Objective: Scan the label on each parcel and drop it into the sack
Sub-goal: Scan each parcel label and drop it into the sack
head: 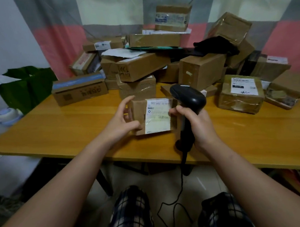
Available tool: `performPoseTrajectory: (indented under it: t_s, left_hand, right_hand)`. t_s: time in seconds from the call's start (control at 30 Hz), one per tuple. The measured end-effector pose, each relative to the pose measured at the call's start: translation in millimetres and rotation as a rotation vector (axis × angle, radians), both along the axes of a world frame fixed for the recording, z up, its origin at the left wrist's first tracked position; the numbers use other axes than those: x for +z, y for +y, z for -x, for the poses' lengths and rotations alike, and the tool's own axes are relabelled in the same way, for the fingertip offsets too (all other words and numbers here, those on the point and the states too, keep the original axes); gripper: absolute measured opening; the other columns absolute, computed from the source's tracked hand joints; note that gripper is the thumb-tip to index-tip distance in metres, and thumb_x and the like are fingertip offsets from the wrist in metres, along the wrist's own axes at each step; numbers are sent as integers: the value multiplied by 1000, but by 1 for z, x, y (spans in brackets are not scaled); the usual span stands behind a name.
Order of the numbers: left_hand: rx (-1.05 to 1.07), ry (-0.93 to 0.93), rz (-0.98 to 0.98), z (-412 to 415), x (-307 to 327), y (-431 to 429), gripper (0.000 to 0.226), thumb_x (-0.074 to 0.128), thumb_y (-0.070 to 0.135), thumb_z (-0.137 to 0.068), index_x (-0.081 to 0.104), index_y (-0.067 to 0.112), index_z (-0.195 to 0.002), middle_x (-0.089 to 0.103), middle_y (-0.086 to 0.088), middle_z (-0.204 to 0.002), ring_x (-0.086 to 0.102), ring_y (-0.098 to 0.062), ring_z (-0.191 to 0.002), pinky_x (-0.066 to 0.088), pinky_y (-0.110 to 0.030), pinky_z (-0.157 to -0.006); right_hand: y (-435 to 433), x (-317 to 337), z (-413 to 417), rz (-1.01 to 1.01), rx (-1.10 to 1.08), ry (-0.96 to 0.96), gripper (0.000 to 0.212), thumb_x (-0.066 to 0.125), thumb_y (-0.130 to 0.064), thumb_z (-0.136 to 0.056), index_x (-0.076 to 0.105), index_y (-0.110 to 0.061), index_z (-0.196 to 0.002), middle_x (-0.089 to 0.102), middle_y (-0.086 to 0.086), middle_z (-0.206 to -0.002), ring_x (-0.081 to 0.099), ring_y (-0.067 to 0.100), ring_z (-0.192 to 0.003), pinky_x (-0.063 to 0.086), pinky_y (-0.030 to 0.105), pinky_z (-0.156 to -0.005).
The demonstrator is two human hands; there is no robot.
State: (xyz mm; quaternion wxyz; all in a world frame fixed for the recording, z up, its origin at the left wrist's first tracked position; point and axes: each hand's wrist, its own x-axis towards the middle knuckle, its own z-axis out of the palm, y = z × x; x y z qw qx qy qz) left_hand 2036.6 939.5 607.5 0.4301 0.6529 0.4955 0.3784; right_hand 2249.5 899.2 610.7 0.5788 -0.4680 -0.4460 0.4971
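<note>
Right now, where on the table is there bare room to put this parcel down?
The table is bare on its near left, between the left hand, the blue-taped box and the front edge. A second bare strip lies near right, in front of the labelled taped box. The back half is crowded with the parcel pile. The right hand holds the scanner.

It looked like a room in a home used for parcel sorting: boxes (143,66) heaped on a wooden desk (59,129) before a curtain (60,36).
</note>
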Motion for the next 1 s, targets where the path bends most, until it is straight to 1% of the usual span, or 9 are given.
performPoseTrajectory:
  t_s: [0.07, 0.13, 0.17, 0.23, 0.3, 0.5, 0.6, 0.8, 1.0]
  left_hand:
    - [67, -1, -70, 2, -4, 1, 70, 72, 11, -82, 33, 36, -134, 44, 17, -109, 50, 2, -91, 43, -1, -57]
    - [133, 25, -144, 8, -11, 5, 65, 75, 18, -80, 39, 36, -132, 47, 9, -119, 52, -1, -97, 44, -2, -63]
    - [155, 49, -176, 12, -16, 9, 64, 76, 21, -79, 41, 37, -130, 46, 3, -127, 53, -7, -103, 46, -6, -73]
    - [172, 126, -222, 17, -23, 15, 64, 77, 20, -77, 43, 39, -127, 41, -1, -132, 47, -16, -116, 47, -25, -93]
    - [188, 173, -252, 19, -27, 16, 63, 77, 16, -77, 44, 37, -127, 36, 3, -129, 41, -16, -120, 42, -33, -100]
    - [222, 184, -278, 24, -41, 17, 63, 79, 17, -76, 45, 27, -128, 35, 3, -131, 40, -13, -120, 39, -33, -102]
    - [217, 203, -295, 25, -40, 18, 63, 79, 18, -76, 45, 28, -128, 35, 0, -137, 38, -12, -121, 37, -30, -99]
    - [219, 208, -314, 24, -40, 17, 63, 79, 18, -75, 45, 32, -126, 32, 7, -130, 37, -10, -120, 35, -30, -104]
    - [222, 241, -306, 22, -38, 16, 66, 78, 17, -76, 43, 29, -131, 32, -2, -142, 33, -8, -123, 33, -28, -103]
  right_hand:
    - [-1, -2, 4, 8, -50, -125, 20, 65, -24, -88, 65, -17, -107, 71, -6, -95, 66, 6, -91, 46, 16, -72]
    - [-5, -5, 6, 2, -75, -253, 12, 69, -28, -86, 64, -24, -96, 65, -10, -80, 63, 7, -77, 46, 20, -66]
    - [-8, -8, 7, -3, -75, -296, 12, 70, -28, -85, 64, -24, -93, 63, -9, -74, 63, 9, -70, 47, 23, -61]
    - [-14, -14, 7, -8, -85, -350, 10, 71, -25, -84, 64, -19, -87, 61, -3, -65, 61, 14, -58, 49, 29, -56]
    - [-19, -20, 6, -13, -110, -405, 10, 70, -20, -84, 64, -13, -83, 61, 4, -62, 61, 18, -53, 51, 34, -56]
    - [-33, -32, 6, -27, -150, -485, 15, 69, -21, -81, 65, -7, -84, 65, 10, -63, 64, 19, -53, 54, 39, -58]
    - [-41, -34, 6, -33, -138, -475, 15, 68, -20, -83, 65, -6, -82, 65, 10, -62, 65, 19, -53, 55, 40, -60]
    - [-44, -27, 8, -51, -124, -515, 12, 68, -21, -84, 64, -9, -84, 64, 8, -63, 65, 16, -52, 56, 40, -59]
    - [-42, -22, 10, -69, -115, -576, 12, 66, -20, -86, 63, -12, -78, 65, 12, -61, 65, 20, -52, 56, 42, -59]
